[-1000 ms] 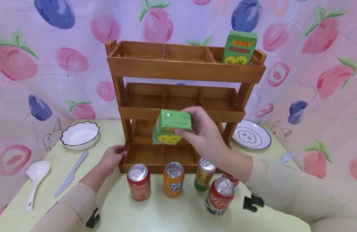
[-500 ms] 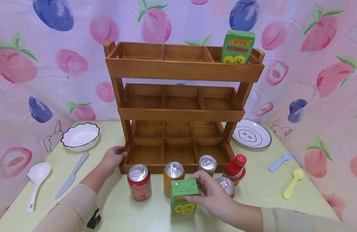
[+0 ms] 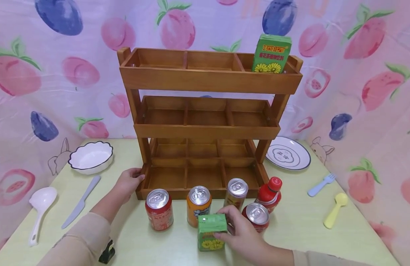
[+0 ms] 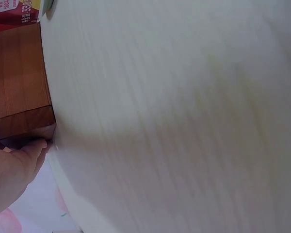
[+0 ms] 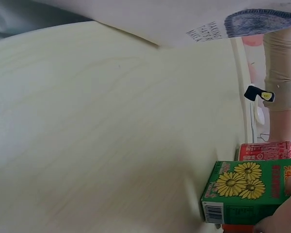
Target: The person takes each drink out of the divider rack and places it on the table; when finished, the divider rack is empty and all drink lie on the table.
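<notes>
My right hand (image 3: 242, 235) pinches a small green drink carton (image 3: 208, 236) with yellow flowers, upright at the table's front middle. In the right wrist view the carton (image 5: 247, 187) shows its flowers and barcode close over the table. My left hand (image 3: 126, 183) grips the lower left corner of the wooden three-tier shelf (image 3: 205, 131); the left wrist view has fingers around the wood (image 4: 24, 87). Behind the carton stand an orange can (image 3: 199, 207) and a gold can (image 3: 236, 192). A red can (image 3: 159, 210) is to the left; a darker red can (image 3: 256, 216) is beside my right hand.
A similar green carton (image 3: 271, 54) leans in the top tier's right compartment. A red bottle (image 3: 269, 194) stands right of the cans. Bowl (image 3: 91, 157), ladle (image 3: 41, 207) and knife (image 3: 80, 203) lie left; plate (image 3: 288, 153), fork (image 3: 321, 184) and yellow spoon (image 3: 335, 210) lie right.
My right hand has brought the green carton down from in front of the shelf to the table's front, among the cans. My left hand has stayed at the shelf corner.
</notes>
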`<control>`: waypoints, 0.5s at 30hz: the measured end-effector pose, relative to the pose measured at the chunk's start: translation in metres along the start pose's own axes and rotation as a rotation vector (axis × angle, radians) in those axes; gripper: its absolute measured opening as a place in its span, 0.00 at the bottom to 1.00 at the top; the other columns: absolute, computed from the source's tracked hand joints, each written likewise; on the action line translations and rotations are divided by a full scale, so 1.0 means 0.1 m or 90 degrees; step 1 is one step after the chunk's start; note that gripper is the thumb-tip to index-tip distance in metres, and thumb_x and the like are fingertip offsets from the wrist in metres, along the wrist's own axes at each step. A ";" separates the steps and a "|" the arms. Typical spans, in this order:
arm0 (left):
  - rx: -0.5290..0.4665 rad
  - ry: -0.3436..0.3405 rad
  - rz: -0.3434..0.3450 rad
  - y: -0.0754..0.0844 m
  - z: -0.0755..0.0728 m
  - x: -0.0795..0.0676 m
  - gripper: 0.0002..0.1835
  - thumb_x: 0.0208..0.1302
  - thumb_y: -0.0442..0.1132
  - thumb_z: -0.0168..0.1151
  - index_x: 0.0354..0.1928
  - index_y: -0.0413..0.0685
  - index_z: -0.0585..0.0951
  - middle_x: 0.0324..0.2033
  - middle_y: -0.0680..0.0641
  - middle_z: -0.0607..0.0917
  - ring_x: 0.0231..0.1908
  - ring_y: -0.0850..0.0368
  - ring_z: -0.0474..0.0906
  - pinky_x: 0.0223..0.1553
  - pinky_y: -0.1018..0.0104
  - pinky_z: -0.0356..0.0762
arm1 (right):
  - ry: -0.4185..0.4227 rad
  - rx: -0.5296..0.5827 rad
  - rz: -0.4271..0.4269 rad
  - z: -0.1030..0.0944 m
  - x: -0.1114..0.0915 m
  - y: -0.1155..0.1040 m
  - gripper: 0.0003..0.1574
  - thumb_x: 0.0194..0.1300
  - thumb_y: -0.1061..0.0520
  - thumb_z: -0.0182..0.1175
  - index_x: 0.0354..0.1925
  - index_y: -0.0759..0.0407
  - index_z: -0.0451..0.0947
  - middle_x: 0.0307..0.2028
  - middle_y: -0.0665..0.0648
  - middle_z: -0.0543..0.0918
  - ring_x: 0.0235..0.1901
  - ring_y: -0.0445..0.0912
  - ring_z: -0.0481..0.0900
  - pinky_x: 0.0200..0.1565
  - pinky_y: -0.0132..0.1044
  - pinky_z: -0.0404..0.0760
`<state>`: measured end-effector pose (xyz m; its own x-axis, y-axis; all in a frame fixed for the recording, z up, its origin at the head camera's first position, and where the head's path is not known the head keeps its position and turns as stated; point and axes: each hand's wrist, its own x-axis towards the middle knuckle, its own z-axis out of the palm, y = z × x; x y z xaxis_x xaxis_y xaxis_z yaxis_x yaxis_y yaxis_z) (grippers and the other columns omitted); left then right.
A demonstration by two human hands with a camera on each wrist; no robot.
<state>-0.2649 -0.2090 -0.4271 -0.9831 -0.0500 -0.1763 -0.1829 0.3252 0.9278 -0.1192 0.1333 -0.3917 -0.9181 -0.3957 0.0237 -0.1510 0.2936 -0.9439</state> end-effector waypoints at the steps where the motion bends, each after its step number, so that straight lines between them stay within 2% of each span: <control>1: 0.000 0.000 0.002 0.00 0.00 0.00 0.23 0.66 0.31 0.46 0.60 0.27 0.59 0.55 0.29 0.66 0.54 0.39 0.64 0.56 0.51 0.61 | 0.001 -0.017 -0.001 0.00 0.00 -0.01 0.27 0.52 0.63 0.64 0.48 0.57 0.65 0.48 0.54 0.73 0.50 0.48 0.70 0.53 0.38 0.68; 5: -0.001 0.001 0.003 -0.01 -0.01 0.00 0.23 0.66 0.31 0.46 0.60 0.26 0.59 0.54 0.29 0.66 0.54 0.39 0.64 0.56 0.51 0.62 | 0.004 -0.074 -0.007 -0.02 -0.03 -0.09 0.30 0.54 0.60 0.64 0.53 0.58 0.63 0.51 0.55 0.71 0.53 0.50 0.68 0.53 0.43 0.67; 10: -0.002 0.001 -0.007 -0.01 -0.01 0.01 0.23 0.66 0.31 0.47 0.60 0.28 0.59 0.54 0.30 0.66 0.53 0.39 0.64 0.55 0.51 0.62 | 0.033 -0.053 -0.016 -0.14 -0.02 -0.38 0.38 0.51 0.55 0.67 0.57 0.58 0.61 0.57 0.52 0.68 0.58 0.48 0.64 0.56 0.42 0.62; 12: -0.004 0.000 -0.009 -0.01 -0.01 0.01 0.23 0.66 0.31 0.47 0.60 0.28 0.59 0.54 0.30 0.66 0.53 0.40 0.64 0.55 0.51 0.63 | 0.058 -0.034 -0.041 -0.26 0.02 -0.58 0.37 0.50 0.55 0.67 0.57 0.56 0.62 0.57 0.50 0.69 0.58 0.46 0.65 0.56 0.39 0.63; 15: -0.009 0.002 -0.007 -0.01 0.00 0.00 0.23 0.66 0.31 0.46 0.60 0.27 0.59 0.54 0.30 0.67 0.53 0.39 0.64 0.55 0.51 0.63 | 0.093 -0.012 -0.128 -0.54 0.10 -0.94 0.34 0.52 0.60 0.65 0.57 0.58 0.64 0.56 0.51 0.70 0.57 0.46 0.65 0.55 0.36 0.64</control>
<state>-0.2650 -0.2094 -0.4284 -0.9810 -0.0566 -0.1856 -0.1940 0.3111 0.9304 -0.1344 0.1484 -0.2852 -0.9115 -0.3190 0.2595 -0.3422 0.2385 -0.9089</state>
